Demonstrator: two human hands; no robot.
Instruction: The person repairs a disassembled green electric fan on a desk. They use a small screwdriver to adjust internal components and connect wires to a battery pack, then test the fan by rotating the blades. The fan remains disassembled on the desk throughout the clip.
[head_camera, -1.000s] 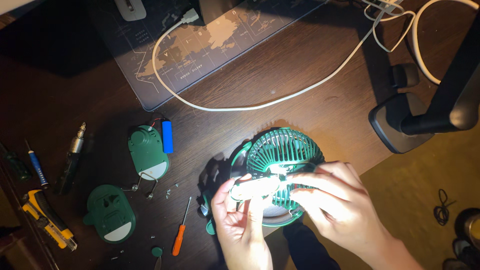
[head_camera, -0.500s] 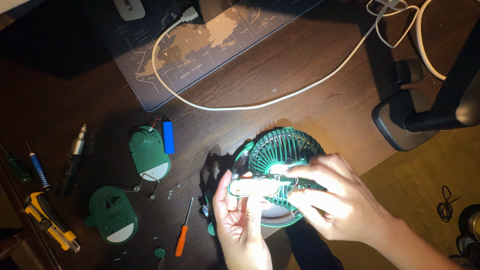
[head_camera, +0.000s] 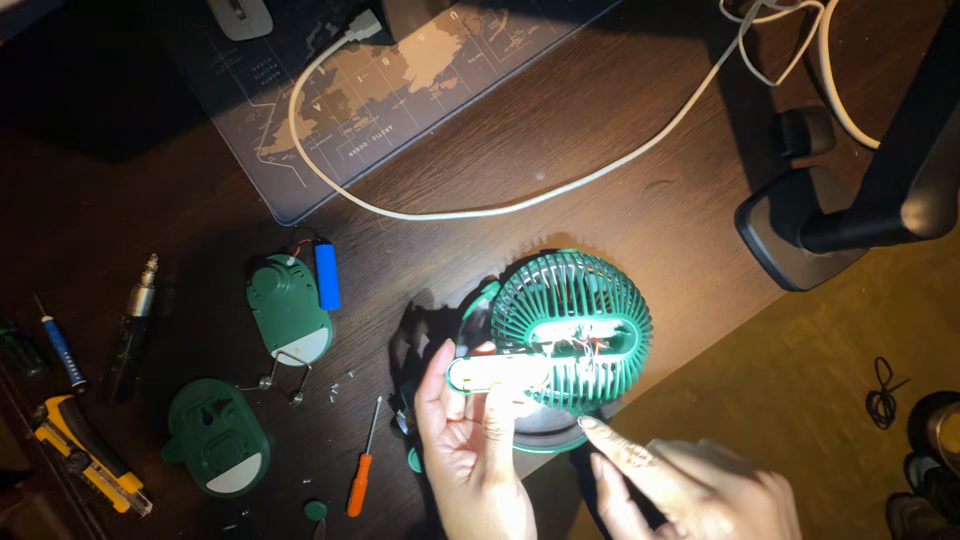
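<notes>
Landmark: round green plastic fan head with ribbed grille (head_camera: 572, 330), lying on the dark wooden bench (head_camera: 620, 190) near its front edge.
Work piece: pale green oval plastic cover plate (head_camera: 497, 372), lit bright, at the fan head's lower left edge, beside an oval opening where thin wires show.
Left grip: my left hand (head_camera: 468, 450) grasps the cover plate, fingers behind and thumb alongside.
Right grip: my right hand (head_camera: 690, 488) is released, holding nothing; index fingertip (head_camera: 588, 424) just below the fan head's rim.
Handling, as I judge it: the plate looks light, thin and stiff; hold it by its long edges. The ribs look brittle; the exposed wires look fragile, so support the fan head by its rim.
Left of fan head: green oval housing shell (head_camera: 288, 308) with a blue cylindrical battery (head_camera: 327, 275) touching it; orange-handled screwdriver (head_camera: 362, 468); second green shell (head_camera: 217, 437); yellow utility knife (head_camera: 82, 455) far left.
Behind fan head: white cable (head_camera: 480, 212).
</notes>
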